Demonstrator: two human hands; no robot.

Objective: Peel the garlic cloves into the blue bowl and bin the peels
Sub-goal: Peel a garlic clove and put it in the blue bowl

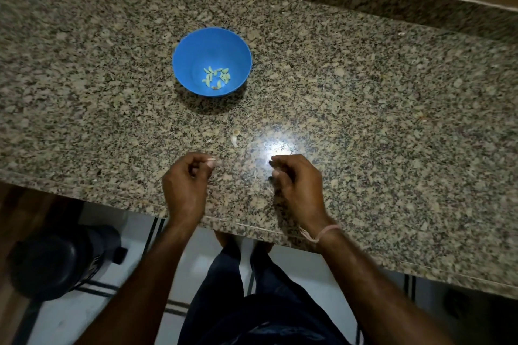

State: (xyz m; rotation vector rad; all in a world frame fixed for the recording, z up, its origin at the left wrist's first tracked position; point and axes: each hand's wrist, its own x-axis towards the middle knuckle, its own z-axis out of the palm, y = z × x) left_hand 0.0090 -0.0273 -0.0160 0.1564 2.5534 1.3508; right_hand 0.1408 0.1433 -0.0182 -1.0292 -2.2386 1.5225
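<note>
Garlic piece just ahead between my left hand and right hand, long axis away from me, left slightly nearer. Both curled narrow; holding anything, can't tell.

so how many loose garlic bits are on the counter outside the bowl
2. One small pale bit lies just beyond a larger curved bit, both on the counter on the near side of the blue bowl. Smaller scraps may blend into the speckled granite.
</note>
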